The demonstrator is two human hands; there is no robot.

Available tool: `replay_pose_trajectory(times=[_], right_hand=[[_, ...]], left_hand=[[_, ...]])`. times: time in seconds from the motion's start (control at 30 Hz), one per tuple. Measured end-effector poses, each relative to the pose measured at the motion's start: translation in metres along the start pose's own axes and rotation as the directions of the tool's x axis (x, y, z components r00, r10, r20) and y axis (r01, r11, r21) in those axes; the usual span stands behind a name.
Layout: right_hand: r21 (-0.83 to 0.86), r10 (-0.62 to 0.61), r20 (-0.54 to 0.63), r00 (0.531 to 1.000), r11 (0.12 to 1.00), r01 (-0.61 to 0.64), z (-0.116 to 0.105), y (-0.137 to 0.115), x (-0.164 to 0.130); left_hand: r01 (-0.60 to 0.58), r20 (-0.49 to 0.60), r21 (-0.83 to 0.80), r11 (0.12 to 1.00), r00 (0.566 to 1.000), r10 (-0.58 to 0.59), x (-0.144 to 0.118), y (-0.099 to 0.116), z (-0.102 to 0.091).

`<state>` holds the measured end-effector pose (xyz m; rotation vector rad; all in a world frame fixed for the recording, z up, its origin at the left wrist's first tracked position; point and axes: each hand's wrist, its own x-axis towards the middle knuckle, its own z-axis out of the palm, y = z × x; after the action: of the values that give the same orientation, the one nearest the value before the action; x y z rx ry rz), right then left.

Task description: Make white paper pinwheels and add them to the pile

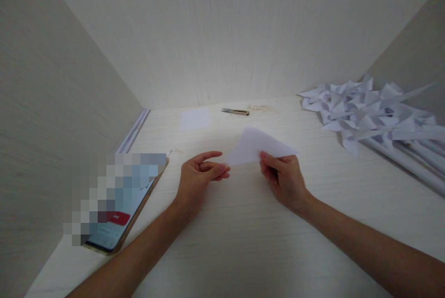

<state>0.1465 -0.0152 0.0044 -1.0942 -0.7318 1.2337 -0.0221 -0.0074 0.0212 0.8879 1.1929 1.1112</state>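
A white sheet of paper (256,145), folded into a triangle shape, is held just above the pale desk (243,224) in the middle of the view. My left hand (200,175) pinches its left corner between thumb and fingers. My right hand (283,178) grips its lower right edge. Both forearms reach in from the bottom of the view.
A phone (120,205) with a lit screen lies at the left. A small white paper square (195,118) and small scissors (235,111) lie near the back wall. A pile of white paper pinwheels on sticks (375,112) fills the right side. Walls close in on three sides.
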Motion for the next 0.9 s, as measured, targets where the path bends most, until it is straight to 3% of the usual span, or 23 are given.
replay_pose_trajectory(times=[0.1, 0.17, 0.27, 0.33, 0.43, 0.53, 0.63, 0.9], right_hand=[[0.135, -0.055, -0.155, 0.986, 0.988, 0.076, 0.0, -0.007, 0.004], [0.171, -0.081, -0.167, 0.983, 0.979, 0.11, 0.002, -0.009, 0.004], [0.162, -0.049, -0.053, 0.997, 0.985, 0.057, 0.007, -0.007, -0.003], [0.123, -0.015, 0.024, 1.0, 0.992, 0.012, 0.01, -0.004, -0.01], [0.091, 0.019, 0.099, 0.995, 0.995, -0.028, 0.013, 0.001, -0.019], [0.122, 0.065, 0.13, 0.989, 0.989, -0.081, 0.014, 0.001, -0.02], [0.147, 0.102, 0.104, 0.989, 0.982, -0.117, 0.013, -0.001, -0.017], [0.223, 0.037, -0.008, 0.999, 0.974, -0.035, 0.011, -0.005, -0.014]], left_hand=[[-0.106, -0.144, -0.093, 0.99, 0.985, 0.092, 0.008, 0.001, -0.01], [-0.158, -0.173, -0.136, 0.978, 0.976, 0.134, 0.008, 0.001, -0.009], [-0.081, 0.025, -0.091, 0.993, 0.996, 0.083, 0.001, -0.005, 0.008], [-0.065, 0.176, -0.026, 0.998, 0.982, 0.069, -0.005, -0.011, 0.025], [-0.081, 0.297, 0.0, 0.997, 0.952, 0.077, -0.008, -0.019, 0.048], [-0.107, 0.285, 0.003, 0.994, 0.953, 0.102, -0.007, -0.022, 0.057], [-0.12, 0.234, 0.01, 0.993, 0.965, 0.115, -0.004, -0.02, 0.054], [-0.186, 0.056, -0.128, 0.974, 0.979, 0.195, 0.005, -0.017, 0.042]])
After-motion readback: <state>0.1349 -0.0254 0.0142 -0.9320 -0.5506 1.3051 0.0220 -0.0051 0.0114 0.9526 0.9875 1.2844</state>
